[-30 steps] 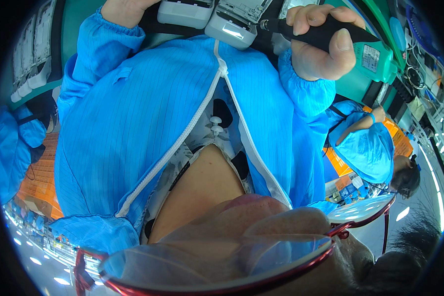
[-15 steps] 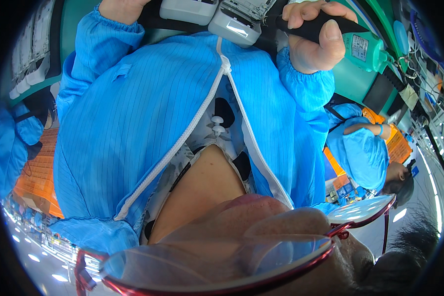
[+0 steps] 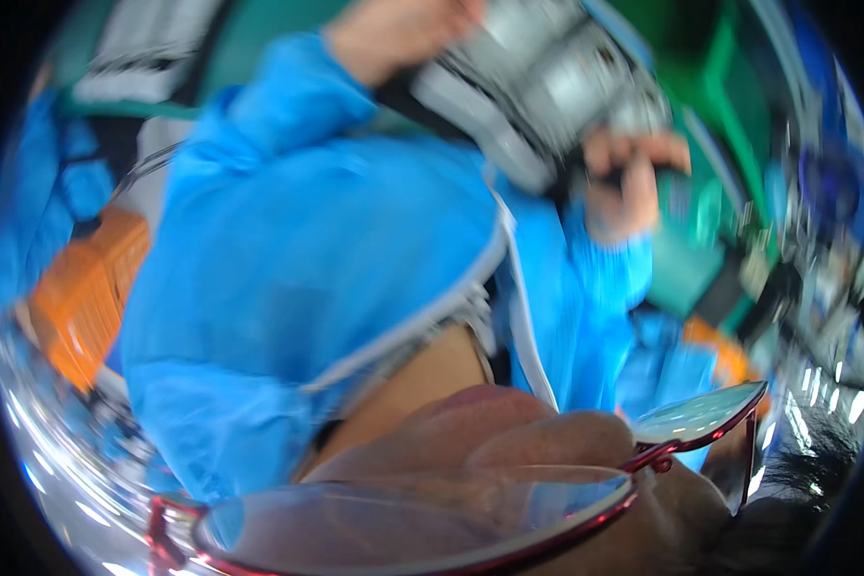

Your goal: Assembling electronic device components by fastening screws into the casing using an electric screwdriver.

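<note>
Everything is smeared by motion. At the upper right, my right hand is closed round the dark grip of an electric screwdriver, whose body is hard to make out. Grey-and-white plastic device housings lie at the top between my hands, close in front of my blue smock. A further pale housing with an uncovered inside sits beside them, near my right fingers. My left hand is at the upper edge, by the housings; its fingers are blurred and partly cut off, so their grip cannot be read.
A green work surface runs along the top, with more pale housings at the upper left. Orange crates stand at the left, near a blue-sleeved person. Another person in blue is at the right.
The view has swung and blurred. The housings now appear lower and farther into view. My left hand shows farther right and my right hand lower, still round the screwdriver.
</note>
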Motion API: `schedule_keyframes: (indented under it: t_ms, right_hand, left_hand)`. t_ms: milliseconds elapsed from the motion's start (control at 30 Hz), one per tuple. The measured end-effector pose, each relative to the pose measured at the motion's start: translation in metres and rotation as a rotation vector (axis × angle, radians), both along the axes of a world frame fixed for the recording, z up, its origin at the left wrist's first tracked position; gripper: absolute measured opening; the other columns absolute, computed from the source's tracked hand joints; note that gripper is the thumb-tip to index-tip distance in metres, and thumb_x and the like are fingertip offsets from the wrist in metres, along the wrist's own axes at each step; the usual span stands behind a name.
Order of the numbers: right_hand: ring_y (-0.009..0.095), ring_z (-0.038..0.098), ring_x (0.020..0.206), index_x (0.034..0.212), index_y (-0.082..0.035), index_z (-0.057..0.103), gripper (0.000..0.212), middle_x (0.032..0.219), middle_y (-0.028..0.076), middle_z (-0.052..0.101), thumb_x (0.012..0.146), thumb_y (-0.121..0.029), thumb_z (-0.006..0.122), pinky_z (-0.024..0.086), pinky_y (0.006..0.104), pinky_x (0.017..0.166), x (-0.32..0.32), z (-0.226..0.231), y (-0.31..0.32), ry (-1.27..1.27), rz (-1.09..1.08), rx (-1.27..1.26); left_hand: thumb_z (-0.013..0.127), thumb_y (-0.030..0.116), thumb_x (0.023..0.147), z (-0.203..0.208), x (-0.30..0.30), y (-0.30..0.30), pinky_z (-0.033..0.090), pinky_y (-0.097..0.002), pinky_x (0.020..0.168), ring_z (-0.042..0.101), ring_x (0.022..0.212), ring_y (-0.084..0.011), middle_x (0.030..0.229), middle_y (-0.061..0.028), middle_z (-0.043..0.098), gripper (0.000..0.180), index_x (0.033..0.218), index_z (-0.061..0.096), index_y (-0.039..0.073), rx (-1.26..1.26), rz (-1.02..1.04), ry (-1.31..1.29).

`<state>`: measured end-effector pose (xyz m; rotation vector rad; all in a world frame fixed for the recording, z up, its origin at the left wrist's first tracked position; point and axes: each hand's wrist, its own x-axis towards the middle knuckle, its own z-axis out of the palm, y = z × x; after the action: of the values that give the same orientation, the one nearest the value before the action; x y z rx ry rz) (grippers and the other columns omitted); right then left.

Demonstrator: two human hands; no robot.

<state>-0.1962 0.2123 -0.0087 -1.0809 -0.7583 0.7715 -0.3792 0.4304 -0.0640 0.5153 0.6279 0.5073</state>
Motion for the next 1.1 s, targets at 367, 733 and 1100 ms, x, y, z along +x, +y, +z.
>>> schedule_keyframes:
  t_ms: [367, 733, 1100]
  right_hand:
    - [0.02, 0.056, 0.064, 0.111, -0.001, 0.052, 0.035, 0.082, 0.01, 0.056, 0.096, -0.028, 0.069, 0.048, 0.036, 0.057, 0.013, -0.015, -0.017, -0.011, 0.016, 0.196]
    - [0.018, 0.052, 0.069, 0.109, -0.003, 0.053, 0.032, 0.09, 0.008, 0.057, 0.097, -0.03, 0.063, 0.047, 0.0315, 0.063, 0.014, -0.014, -0.002, -0.098, -0.063, 0.291]
    - [0.016, 0.051, 0.073, 0.108, -0.004, 0.052, 0.029, 0.094, 0.007, 0.057, 0.096, -0.028, 0.062, 0.046, 0.0296, 0.065, 0.02, -0.01, -0.003, -0.174, -0.164, 0.352]
  left_hand:
    - [0.048, 0.017, 0.093, -0.008, 0.023, 0.002, 0.025, -0.0252, 0.046, 0.031, 0.053, -0.0079, 0.064, 0.0035, 0.037, 0.023, 0.072, 0.041, 0.013, -0.184, -0.136, -0.086]
    - [0.056, 0.01, 0.096, -0.022, 0.02, 0.008, 0.041, -0.0309, 0.059, 0.05, 0.067, -0.0158, 0.076, -0.0059, 0.055, 0.016, 0.08, 0.054, 0.006, -0.173, -0.081, -0.17]
    - [0.057, 0.011, 0.098, -0.027, 0.018, 0.003, 0.045, -0.0299, 0.062, 0.055, 0.068, -0.0149, 0.08, -0.007, 0.059, 0.016, 0.084, 0.06, 0.003, -0.156, -0.11, -0.219]
